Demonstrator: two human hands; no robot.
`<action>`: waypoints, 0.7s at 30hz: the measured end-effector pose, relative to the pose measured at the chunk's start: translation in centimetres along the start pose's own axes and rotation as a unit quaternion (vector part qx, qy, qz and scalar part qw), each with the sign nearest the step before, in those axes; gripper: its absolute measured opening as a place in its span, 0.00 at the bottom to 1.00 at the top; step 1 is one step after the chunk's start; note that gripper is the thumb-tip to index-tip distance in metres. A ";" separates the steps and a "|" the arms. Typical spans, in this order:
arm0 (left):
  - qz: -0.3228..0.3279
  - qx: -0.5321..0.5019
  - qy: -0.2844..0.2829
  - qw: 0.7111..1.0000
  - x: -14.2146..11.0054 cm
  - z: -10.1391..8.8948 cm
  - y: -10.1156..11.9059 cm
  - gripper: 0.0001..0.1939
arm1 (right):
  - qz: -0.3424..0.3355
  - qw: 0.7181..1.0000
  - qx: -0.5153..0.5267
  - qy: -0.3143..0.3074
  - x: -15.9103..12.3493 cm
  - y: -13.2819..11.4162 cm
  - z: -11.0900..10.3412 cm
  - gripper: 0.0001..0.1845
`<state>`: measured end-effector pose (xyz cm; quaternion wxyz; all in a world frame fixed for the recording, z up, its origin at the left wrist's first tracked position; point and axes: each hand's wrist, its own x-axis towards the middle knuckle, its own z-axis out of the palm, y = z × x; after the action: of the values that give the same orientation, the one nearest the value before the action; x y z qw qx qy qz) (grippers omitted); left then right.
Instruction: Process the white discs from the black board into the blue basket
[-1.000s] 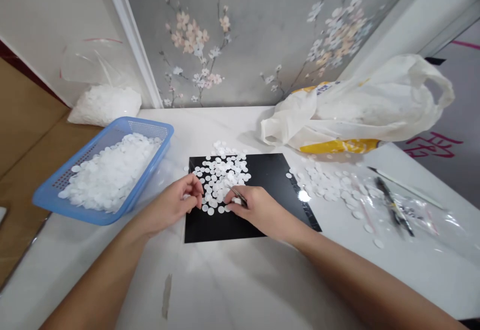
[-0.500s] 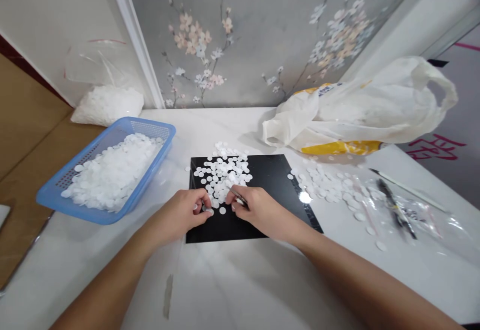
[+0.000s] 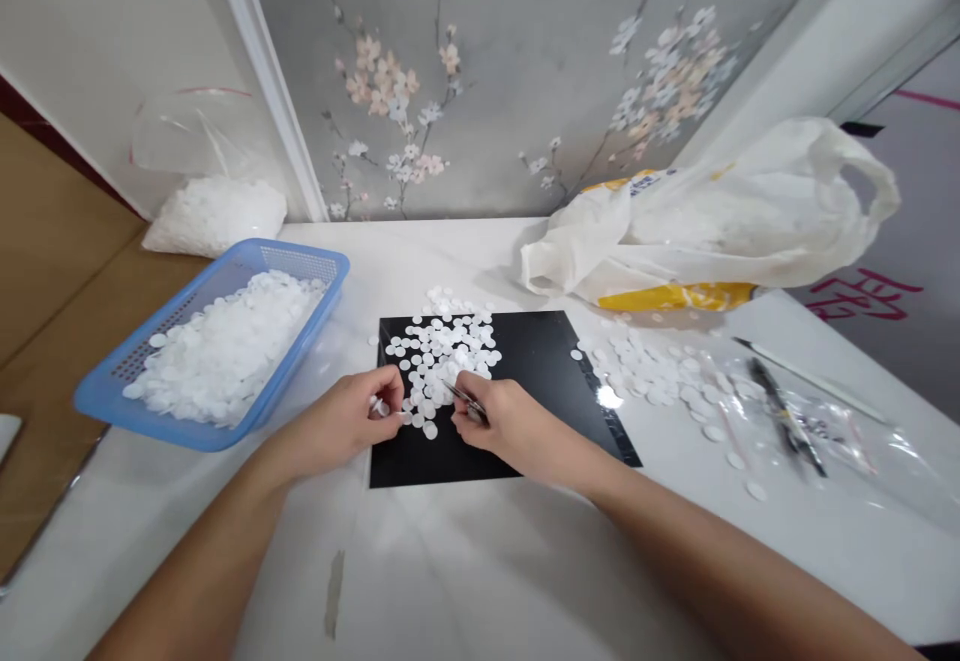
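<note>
Many small white round discs lie heaped on a black board, and some spill past its far edge. My left hand is closed at the board's left edge, with a few white discs between its curled fingers and thumb. In my closed right hand, a pair of metal tweezers points left toward the heap. Their tips are close to the discs; whether they grip one I cannot tell. The fingers partly hide both the tweezers and the discs in my left hand.
At left stands a blue basket full of white discs, with a clear bag of white pieces behind it. A white plastic bag lies at back right. Loose discs, a black pen and clear plastic wrapping lie on the right.
My left hand has drawn back slightly to the left, away from the heap. My right hand has shifted a little left with the tweezers, and discs near the heap's front edge have moved.
</note>
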<state>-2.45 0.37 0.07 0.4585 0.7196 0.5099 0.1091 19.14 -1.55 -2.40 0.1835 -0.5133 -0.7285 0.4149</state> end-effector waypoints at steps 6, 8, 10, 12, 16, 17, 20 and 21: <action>-0.054 -0.164 0.001 0.985 -0.2 -0.7 0.7 0.05 | -0.035 0.998 0.051 -0.016 0.1 0.1 -0.2 0.07; -0.071 -0.219 0.003 0.973 -0.2 -0.7 0.9 0.04 | -0.039 0.998 0.039 -0.013 0.2 -0.3 0.3 0.04; -0.068 -0.240 0.019 0.968 -0.2 -0.7 0.8 0.08 | -0.046 0.999 0.014 -0.004 0.4 -0.7 1.0 0.01; -0.059 -0.207 0.039 0.976 -0.1 -0.6 0.6 0.14 | -0.057 0.998 -0.021 -0.003 0.7 -1.1 1.8 0.03; -0.017 -0.049 0.058 0.997 0.4 -0.1 -0.4 0.15 | -0.052 0.996 -0.069 -0.032 1.0 -1.7 2.3 0.04; -0.008 -0.016 0.061 0.998 0.5 0.2 -0.6 0.14 | -0.047 0.996 -0.068 -0.040 0.9 -1.8 2.1 0.05; -0.005 0.041 0.070 0.997 0.7 0.8 -0.7 0.08 | -0.018 0.999 -0.016 -0.048 0.4 -1.3 0.8 0.03; -0.011 0.053 0.072 0.996 0.7 1.1 -0.7 0.07 | -0.005 0.999 0.018 -0.043 0.2 -1.0 0.2 0.03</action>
<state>-1.94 0.39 -1.29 0.3834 0.7275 0.5544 0.1282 18.32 -1.56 -1.71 0.1631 -0.4877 -0.7307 0.4490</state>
